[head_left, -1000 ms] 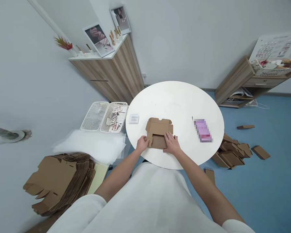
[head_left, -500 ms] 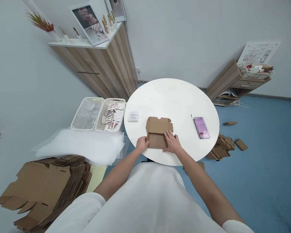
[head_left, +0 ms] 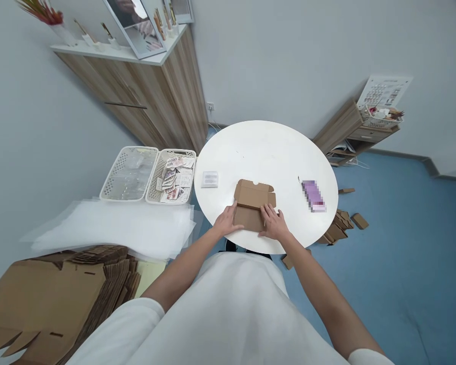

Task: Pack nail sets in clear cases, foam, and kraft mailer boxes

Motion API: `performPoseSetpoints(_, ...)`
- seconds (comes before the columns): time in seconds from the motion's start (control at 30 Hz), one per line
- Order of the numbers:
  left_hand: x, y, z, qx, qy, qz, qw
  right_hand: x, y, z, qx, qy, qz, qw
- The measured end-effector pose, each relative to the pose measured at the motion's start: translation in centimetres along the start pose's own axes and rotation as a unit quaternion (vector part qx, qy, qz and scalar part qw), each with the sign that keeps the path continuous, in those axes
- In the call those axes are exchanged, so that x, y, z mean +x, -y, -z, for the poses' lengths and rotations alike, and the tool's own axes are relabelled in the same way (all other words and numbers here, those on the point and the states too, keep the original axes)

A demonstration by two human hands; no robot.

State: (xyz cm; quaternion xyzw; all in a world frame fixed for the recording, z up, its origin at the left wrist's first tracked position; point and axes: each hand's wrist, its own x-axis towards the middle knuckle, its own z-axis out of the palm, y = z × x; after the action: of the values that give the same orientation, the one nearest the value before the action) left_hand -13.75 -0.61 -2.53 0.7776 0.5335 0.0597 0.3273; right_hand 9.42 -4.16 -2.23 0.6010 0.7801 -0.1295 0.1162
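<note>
A brown cardboard box [head_left: 255,195] lies on the white round table [head_left: 266,147], its tray part toward me and its lid folded back with small side flaps sticking out. My left hand [head_left: 227,221] grips the left side of the tray, fingers along the wall and thumb along the front edge. On the right side, my right hand [head_left: 274,223] holds the wall, with its fingertips at the inner corner near the lid fold and its thumb at the front. A small clear case [head_left: 210,179] rests left of the box. To the right is a purple, pixelated object [head_left: 313,195].
Left of the table stand two white baskets, one with clear plastic pieces [head_left: 131,172], one with printed cards [head_left: 177,175]. Translucent sheets [head_left: 114,225] and a stack of flat cardboard blanks [head_left: 49,299] lie nearer me. Folded boxes [head_left: 336,228] sit on the floor at right.
My left hand has shifted from pinching the front left corner to lying along the left wall, thumb spread on the front edge. My right hand stays on the right side. The view has turned slightly.
</note>
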Motion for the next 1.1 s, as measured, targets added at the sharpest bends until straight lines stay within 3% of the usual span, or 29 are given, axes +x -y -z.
performPoseSetpoints(0.1, 0.6, -0.2, 1.2, 0.059, 0.075, -0.015, 0.995, 0.2, 0.2, 0.1, 0.000, 0.006, 0.003, 1.000)
performPoseSetpoints(0.23, 1.5, -0.6, 1.8, 0.084, 0.104, -0.011, 0.991, -0.3, -0.1, 0.5, 0.047, 0.003, 0.003, 0.999)
performPoseSetpoints(0.33, 1.5, -0.6, 1.6, 0.078, 0.102, -0.012, 0.992, -1.7, -0.9, 0.1, 0.151, -0.056, -0.101, 0.982)
performPoseSetpoints(0.4, 1.3, -0.5, 1.4, 0.069, 0.098, -0.010, 0.993, -2.8, -1.6, -0.8, 0.280, -0.095, -0.204, 0.933)
performPoseSetpoints(0.47, 1.1, -0.3, 1.2, 0.059, 0.091, -0.006, 0.994, -3.8, -2.1, -1.8, 0.432, -0.103, -0.277, 0.852)
performPoseSetpoints(0.53, 1.0, -0.2, 1.1, 0.049, 0.085, -0.004, 0.995, -4.2, -2.3, -2.3, 0.536, -0.092, -0.308, 0.781)
performPoseSetpoints(0.63, 1.1, -0.4, 1.0, 0.029, 0.081, -0.005, 0.996, -3.8, -1.9, -1.9, 0.594, -0.076, -0.304, 0.741)
performPoseSetpoints(0.73, 1.3, -0.8, 0.8, 0.015, 0.076, 0.000, 0.997, -2.8, -0.9, -0.5, 0.611, -0.074, -0.262, 0.743)
performPoseSetpoints(0.87, 1.3, -1.4, 0.4, 0.011, 0.071, 0.015, 0.997, -1.8, 0.0, 0.3, 0.572, -0.073, -0.188, 0.795)
performPoseSetpoints(1.1, 1.2, -2.0, -0.8, -0.014, 0.083, 0.014, 0.996, -1.0, -0.7, -0.6, 0.391, -0.079, -0.301, 0.866)
